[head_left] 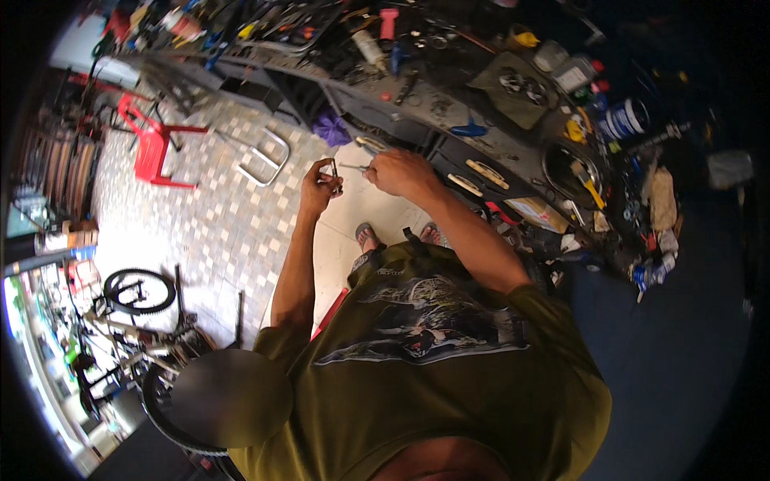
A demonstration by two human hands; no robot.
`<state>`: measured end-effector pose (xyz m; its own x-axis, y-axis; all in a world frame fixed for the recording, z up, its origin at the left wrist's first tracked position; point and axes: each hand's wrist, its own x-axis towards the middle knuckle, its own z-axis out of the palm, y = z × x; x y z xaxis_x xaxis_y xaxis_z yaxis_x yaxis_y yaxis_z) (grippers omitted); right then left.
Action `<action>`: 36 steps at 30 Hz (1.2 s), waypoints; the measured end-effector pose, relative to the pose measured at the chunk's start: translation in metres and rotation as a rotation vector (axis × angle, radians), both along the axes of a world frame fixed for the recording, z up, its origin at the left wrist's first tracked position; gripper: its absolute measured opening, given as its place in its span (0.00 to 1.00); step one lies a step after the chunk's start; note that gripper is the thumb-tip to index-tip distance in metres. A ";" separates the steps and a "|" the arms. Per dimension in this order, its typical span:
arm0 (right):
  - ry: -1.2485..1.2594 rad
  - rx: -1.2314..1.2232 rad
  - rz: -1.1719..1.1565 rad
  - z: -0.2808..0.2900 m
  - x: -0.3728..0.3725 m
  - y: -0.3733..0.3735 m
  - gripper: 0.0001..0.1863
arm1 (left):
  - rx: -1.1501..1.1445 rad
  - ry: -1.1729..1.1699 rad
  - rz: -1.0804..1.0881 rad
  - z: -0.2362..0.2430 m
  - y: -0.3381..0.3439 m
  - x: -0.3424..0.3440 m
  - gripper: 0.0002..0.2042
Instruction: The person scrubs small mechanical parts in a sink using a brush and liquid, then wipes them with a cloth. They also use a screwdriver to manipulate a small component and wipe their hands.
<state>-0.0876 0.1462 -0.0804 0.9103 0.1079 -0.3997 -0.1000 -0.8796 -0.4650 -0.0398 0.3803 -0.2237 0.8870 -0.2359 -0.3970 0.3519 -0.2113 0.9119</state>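
1. Left hand [318,192], upper centre of frame: fingers curled, pinching small dark part [334,168], upright.
2. Right hand [399,172], just right: fist around thin tool [351,167], lying crosswise, tip leftward beside part; contact unclear.

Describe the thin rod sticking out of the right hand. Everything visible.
The slim, grey, metal-looking rod juts from the right hand, which hides its other end, so any handle cannot be made out. The visible length is narrow and looks roughly straight. It runs nearly sideways across the picture, pointing left toward the small, narrow, dark piece held in the left hand. Whether its tip touches that piece is too small to tell.
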 end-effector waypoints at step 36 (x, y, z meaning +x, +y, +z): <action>-0.711 0.353 -1.183 -0.136 -0.284 -0.266 0.25 | 0.327 -1.177 -0.780 0.111 -0.418 0.040 0.10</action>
